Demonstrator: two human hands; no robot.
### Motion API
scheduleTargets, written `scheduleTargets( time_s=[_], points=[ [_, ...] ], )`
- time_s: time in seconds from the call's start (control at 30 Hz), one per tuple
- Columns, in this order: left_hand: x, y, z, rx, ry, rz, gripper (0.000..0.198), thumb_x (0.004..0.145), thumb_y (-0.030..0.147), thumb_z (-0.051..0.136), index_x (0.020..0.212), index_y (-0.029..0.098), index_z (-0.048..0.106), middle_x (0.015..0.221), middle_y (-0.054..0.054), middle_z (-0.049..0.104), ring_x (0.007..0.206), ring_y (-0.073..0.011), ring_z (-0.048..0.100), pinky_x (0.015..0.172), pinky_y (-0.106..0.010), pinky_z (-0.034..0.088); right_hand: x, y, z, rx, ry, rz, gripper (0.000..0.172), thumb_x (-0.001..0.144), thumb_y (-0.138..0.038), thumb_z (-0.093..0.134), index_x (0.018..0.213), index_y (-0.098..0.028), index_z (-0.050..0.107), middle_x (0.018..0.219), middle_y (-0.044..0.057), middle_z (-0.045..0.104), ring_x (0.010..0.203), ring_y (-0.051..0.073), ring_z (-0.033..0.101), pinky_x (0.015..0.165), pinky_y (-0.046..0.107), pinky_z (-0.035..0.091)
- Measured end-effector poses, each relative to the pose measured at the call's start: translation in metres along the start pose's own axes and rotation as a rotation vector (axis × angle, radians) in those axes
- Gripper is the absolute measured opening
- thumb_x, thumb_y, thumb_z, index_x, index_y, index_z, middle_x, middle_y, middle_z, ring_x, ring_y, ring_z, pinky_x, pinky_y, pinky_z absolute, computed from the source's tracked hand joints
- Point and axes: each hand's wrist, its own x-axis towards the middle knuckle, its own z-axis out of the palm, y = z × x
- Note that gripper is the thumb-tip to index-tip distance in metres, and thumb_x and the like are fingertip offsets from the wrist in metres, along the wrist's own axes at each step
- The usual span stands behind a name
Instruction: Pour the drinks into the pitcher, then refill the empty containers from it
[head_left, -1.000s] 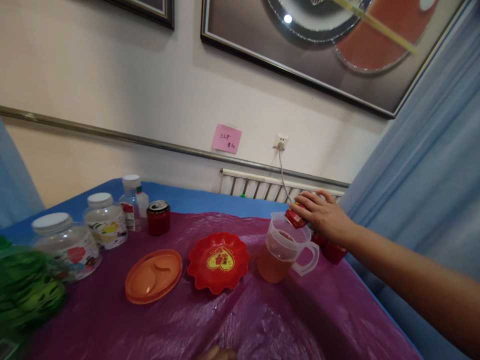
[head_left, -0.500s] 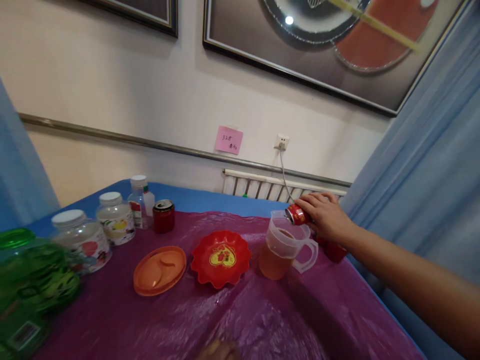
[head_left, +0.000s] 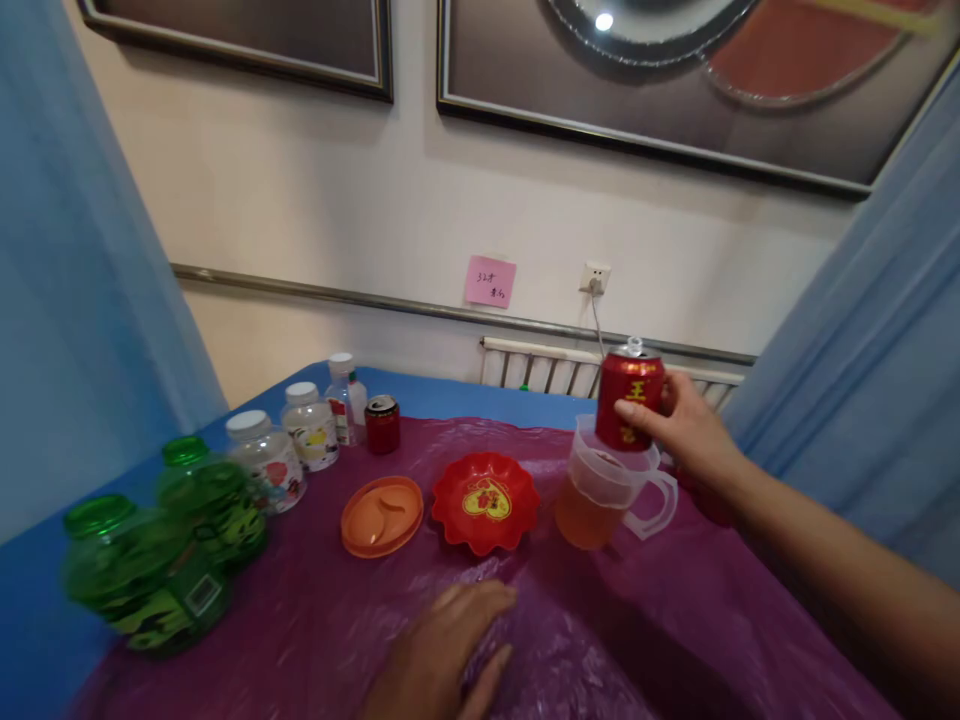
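My right hand (head_left: 686, 430) grips a red drink can (head_left: 628, 396) and holds it upright just above a clear plastic measuring jug (head_left: 609, 488). The jug stands on the purple plastic sheet (head_left: 660, 640) and has orange-brown liquid in its lower part. My left hand (head_left: 439, 655) lies flat on the sheet near the front edge, fingers stretched out, with nothing in it. A red scalloped dish (head_left: 485, 500) sits just left of the jug.
An orange lid (head_left: 382, 514) lies beside the red dish. Along the left stand two green bottles (head_left: 146, 580), white-capped jars (head_left: 270, 468), a small bottle (head_left: 345, 398) and another red can (head_left: 382, 424). Blue curtains hang at both sides. A radiator (head_left: 555, 370) runs along the wall behind.
My right hand has turned the can from tipped over the jug to upright and lifted it. My left hand has come further into view on the sheet. The view has swung left.
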Motion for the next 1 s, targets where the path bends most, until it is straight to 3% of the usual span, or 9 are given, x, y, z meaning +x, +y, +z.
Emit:
scheduleTargets(
  time_s=[0.2, 0.37, 0.47, 0.57, 0.67, 0.73, 0.8, 0.87, 1.0],
  points=[
    [0.046, 0.004, -0.03, -0.191, 0.174, -0.357, 0.049, 0.09, 0.039, 0.068, 0.138, 0.029, 0.06, 0.125, -0.008, 0.075, 0.101, -0.0248, 0.076, 0.091, -0.04, 0.063, -0.088, 0.023, 0.105, 0.352, -0.255, 0.058, 0.064, 0.073, -0.048, 0.084, 0.121, -0.025, 0.049, 0.122, 0.009, 0.072, 0.109, 0.027, 0.071, 0.097, 0.044, 0.056],
    [0.066, -0.003, -0.022, -0.293, 0.252, -0.523, 0.079, 0.07, 0.043, 0.084, 0.14, 0.021, 0.054, 0.134, -0.015, 0.068, 0.119, -0.0332, 0.069, 0.102, -0.049, 0.056, -0.129, 0.041, 0.16, 0.176, -0.144, 0.048, 0.072, 0.07, -0.038, 0.085, 0.128, -0.024, 0.045, 0.123, 0.011, 0.07, 0.11, 0.03, 0.069, 0.097, 0.048, 0.054],
    [0.068, -0.004, -0.014, -0.309, 0.219, -0.567, 0.072, 0.068, 0.039, 0.083, 0.132, 0.019, 0.057, 0.13, -0.015, 0.07, 0.116, -0.0329, 0.069, 0.1, -0.049, 0.057, -0.136, 0.046, 0.174, 0.009, -0.112, -0.023, 0.073, 0.07, -0.034, 0.083, 0.131, -0.022, 0.046, 0.124, 0.013, 0.069, 0.112, 0.034, 0.067, 0.097, 0.052, 0.053],
    [0.068, -0.005, -0.011, -0.246, 0.18, -0.576, 0.057, 0.07, 0.036, 0.08, 0.121, 0.019, 0.063, 0.12, -0.012, 0.074, 0.111, -0.0319, 0.071, 0.1, -0.049, 0.056, -0.139, 0.051, 0.18, -0.063, -0.14, -0.101, 0.066, 0.076, -0.028, 0.075, 0.135, -0.022, 0.045, 0.129, 0.014, 0.067, 0.118, 0.033, 0.065, 0.101, 0.053, 0.052],
    [0.072, -0.021, -0.02, -0.166, 0.158, -0.577, 0.053, 0.071, 0.037, 0.077, 0.12, 0.021, 0.063, 0.117, -0.01, 0.075, 0.107, -0.0308, 0.072, 0.096, -0.045, 0.058, -0.145, 0.057, 0.177, -0.09, -0.187, -0.168, 0.08, 0.077, -0.026, 0.073, 0.148, -0.021, 0.036, 0.144, 0.016, 0.058, 0.131, 0.033, 0.058, 0.109, 0.054, 0.048],
    [0.079, -0.044, -0.035, -0.086, 0.186, -0.617, 0.057, 0.075, 0.042, 0.075, 0.127, 0.022, 0.059, 0.116, -0.009, 0.075, 0.102, -0.0297, 0.074, 0.089, -0.042, 0.059, -0.154, 0.061, 0.167, -0.123, -0.214, -0.207, 0.091, 0.078, -0.029, 0.075, 0.155, -0.023, 0.028, 0.154, 0.017, 0.048, 0.142, 0.035, 0.049, 0.114, 0.057, 0.044],
    [0.089, -0.077, -0.053, 0.12, 0.284, -0.689, 0.063, 0.075, 0.043, 0.077, 0.131, 0.021, 0.056, 0.119, -0.01, 0.074, 0.106, -0.032, 0.073, 0.091, -0.044, 0.058, -0.168, 0.07, 0.152, -0.134, -0.253, -0.236, 0.087, 0.083, -0.03, 0.072, 0.158, -0.025, 0.027, 0.158, 0.015, 0.045, 0.145, 0.034, 0.046, 0.116, 0.056, 0.043],
    [0.099, -0.111, -0.069, 0.262, 0.341, -0.702, 0.059, 0.078, 0.042, 0.075, 0.129, 0.02, 0.056, 0.122, -0.012, 0.072, 0.112, -0.0337, 0.071, 0.095, -0.044, 0.056, -0.185, 0.083, 0.136, -0.113, -0.297, -0.242, 0.08, 0.087, -0.027, 0.067, 0.158, -0.027, 0.03, 0.156, 0.014, 0.049, 0.14, 0.031, 0.053, 0.113, 0.052, 0.048],
    [0.11, -0.159, -0.086, 0.401, 0.299, -0.732, 0.052, 0.079, 0.036, 0.075, 0.123, 0.014, 0.057, 0.121, -0.017, 0.071, 0.114, -0.0342, 0.07, 0.095, -0.042, 0.055, -0.216, 0.112, 0.109, -0.077, -0.317, -0.13, 0.075, 0.082, -0.024, 0.07, 0.153, -0.028, 0.046, 0.145, 0.014, 0.059, 0.111, 0.029, 0.072, 0.098, 0.045, 0.06]
  ],
)
